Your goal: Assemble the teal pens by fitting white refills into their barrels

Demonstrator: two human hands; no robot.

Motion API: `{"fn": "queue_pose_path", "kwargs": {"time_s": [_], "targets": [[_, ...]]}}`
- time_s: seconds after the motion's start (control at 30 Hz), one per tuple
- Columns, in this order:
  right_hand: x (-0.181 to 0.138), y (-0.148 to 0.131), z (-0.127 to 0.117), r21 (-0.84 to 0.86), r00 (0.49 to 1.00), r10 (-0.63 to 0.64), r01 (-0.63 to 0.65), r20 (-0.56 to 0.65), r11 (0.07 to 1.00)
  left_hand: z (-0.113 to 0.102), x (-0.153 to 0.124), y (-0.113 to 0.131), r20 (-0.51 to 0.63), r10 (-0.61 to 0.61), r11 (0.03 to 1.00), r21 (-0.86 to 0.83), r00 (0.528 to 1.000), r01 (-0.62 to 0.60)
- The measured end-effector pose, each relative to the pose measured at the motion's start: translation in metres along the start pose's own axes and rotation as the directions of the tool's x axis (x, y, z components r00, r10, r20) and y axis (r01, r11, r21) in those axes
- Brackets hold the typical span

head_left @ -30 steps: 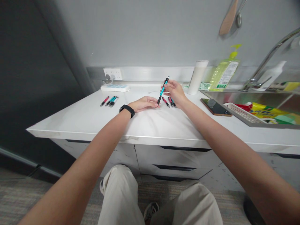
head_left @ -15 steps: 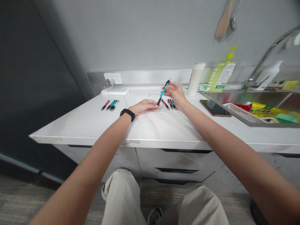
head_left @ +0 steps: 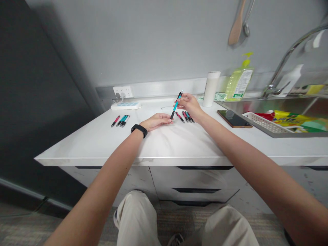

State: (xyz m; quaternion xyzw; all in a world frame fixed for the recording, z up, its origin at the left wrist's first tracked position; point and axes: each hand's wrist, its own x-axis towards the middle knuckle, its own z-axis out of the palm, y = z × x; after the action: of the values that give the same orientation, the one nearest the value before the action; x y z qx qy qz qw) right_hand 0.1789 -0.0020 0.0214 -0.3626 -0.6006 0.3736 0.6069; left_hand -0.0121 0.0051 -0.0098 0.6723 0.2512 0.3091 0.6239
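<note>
Head camera looks down on a white countertop [head_left: 164, 143] where both hands meet over one teal pen [head_left: 175, 105]. Right hand [head_left: 188, 104] has its thumb and forefinger pinched closed around the pen's upper half, holding it tilted, clip end up and away from the fingers. Left hand [head_left: 156, 121] lies low on the counter, a black wristband [head_left: 139, 129] behind it, with its fingertips closed on the pen's dark lower tip.

Just under the right hand's fingers lies a row of loose pens [head_left: 186, 117], red and teal, almost touching the palm. Well off to the far side of the left fingers sits a second group of pens [head_left: 120, 120], and beyond them a white power strip [head_left: 125, 106].

Risks, as I judge them: both grips are thin fingertip pinches, so a twist or pull could let the pen slip out and drop among the row beneath, mixing it in. If the tip section comes apart, a small inner part could roll off the smooth counter. The right wrist also sits close enough to nudge the row, or the phone [head_left: 234, 119] lying beyond it near the sink [head_left: 276, 131].

Writing: the green soap bottle [head_left: 239, 85] carries a white label and the yellow packet [head_left: 292, 119] some print, both too blurred to read. No brand shows on the pens.
</note>
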Motion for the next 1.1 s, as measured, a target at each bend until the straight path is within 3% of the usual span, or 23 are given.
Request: {"fn": "queue_pose_path", "kwargs": {"time_s": [0.23,0.33,0.43,0.6,0.87,1.1], "targets": [[0.009,0.002,-0.007,0.065,0.977,-0.07,0.084,-0.202,0.994,0.002,-0.001,0.002,-0.035,-0.012,1.0,0.011,0.999,0.013],[0.006,0.002,-0.006,0.13,0.984,-0.064,0.086,-0.165,0.988,0.002,-0.002,0.002,-0.042,-0.01,1.0,0.004,0.999,0.01],[0.0,0.002,-0.001,0.184,0.998,-0.041,0.05,-0.049,0.982,0.003,-0.003,0.002,-0.036,-0.007,1.0,0.012,0.999,0.007],[-0.006,-0.002,0.002,0.169,0.997,0.033,-0.044,0.063,0.985,0.003,-0.003,0.003,-0.006,-0.025,0.999,0.029,1.0,0.026],[-0.006,-0.006,0.0,0.118,0.994,0.097,-0.102,0.051,0.988,0.0,-0.002,0.0,-0.007,-0.004,0.999,0.04,1.0,0.005],[-0.001,-0.005,-0.003,0.113,0.996,0.05,-0.042,-0.071,0.993,0.002,-0.002,0.002,-0.055,0.01,1.0,0.003,0.998,-0.01]]}}
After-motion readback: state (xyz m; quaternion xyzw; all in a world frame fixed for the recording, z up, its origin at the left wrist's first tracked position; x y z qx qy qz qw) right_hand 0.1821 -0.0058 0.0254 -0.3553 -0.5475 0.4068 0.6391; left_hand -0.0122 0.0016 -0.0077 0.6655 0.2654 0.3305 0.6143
